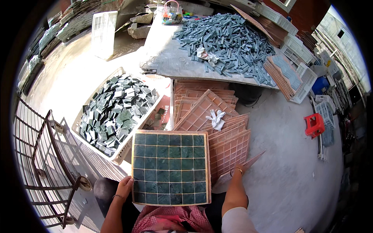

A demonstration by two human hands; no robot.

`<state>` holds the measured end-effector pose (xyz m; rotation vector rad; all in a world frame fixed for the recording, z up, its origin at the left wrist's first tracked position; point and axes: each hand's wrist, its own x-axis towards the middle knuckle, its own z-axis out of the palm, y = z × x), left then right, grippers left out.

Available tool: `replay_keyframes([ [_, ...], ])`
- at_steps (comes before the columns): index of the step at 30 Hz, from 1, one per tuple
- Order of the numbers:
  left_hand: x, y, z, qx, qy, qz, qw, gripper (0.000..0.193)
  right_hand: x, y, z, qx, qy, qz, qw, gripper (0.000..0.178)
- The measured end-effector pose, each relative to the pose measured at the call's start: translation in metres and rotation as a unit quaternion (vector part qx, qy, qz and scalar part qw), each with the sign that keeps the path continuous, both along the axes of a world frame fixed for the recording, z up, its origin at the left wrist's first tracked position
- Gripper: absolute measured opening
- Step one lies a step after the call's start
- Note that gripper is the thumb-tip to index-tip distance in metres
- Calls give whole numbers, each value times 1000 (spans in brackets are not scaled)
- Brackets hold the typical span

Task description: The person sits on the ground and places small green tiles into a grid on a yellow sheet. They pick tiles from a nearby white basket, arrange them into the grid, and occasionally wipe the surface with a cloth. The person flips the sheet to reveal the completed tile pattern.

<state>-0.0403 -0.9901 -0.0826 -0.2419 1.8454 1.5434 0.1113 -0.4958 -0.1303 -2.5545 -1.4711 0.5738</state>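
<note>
A square grid tray [208,163], filled with dark green square tiles [169,169], rests across my lap, tilted toward me. My left hand [124,185] grips its left edge near the bottom corner. To the right, my right hand [238,169] is closed at a thin reddish-brown tray [254,158], seen nearly edge-on; its fingers are partly hidden. Just beyond that hand leans a stack of empty brown grid trays [229,149]. White gloves [215,119] lie on top of the trays. Left of them, a cream plastic crate [126,146] holds a heap of loose dark green tiles [116,108].
A table [163,64] ahead carries a large pile of narrow grey-blue strips [229,39], a crumpled glove [208,56] and a clear bag [172,15]. A metal rack with wheels [50,155] stands at left. A red stool [314,125] and white crates [305,83] are at right.
</note>
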Motion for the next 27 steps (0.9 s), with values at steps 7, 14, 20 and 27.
replay_keyframes([
  [7,2,8,-14,-50,92,-56,993,31,92,21,53,62,391,-214,893,33],
  [14,14,11,7,-156,424,38,891,30,172,-4,169,197,594,16,780,35],
  [20,94,67,65,280,-1,-17,960,33,196,-89,240,106,748,129,643,48],
  [27,175,124,145,554,-273,-8,787,68,101,-232,201,-14,837,237,493,59],
])
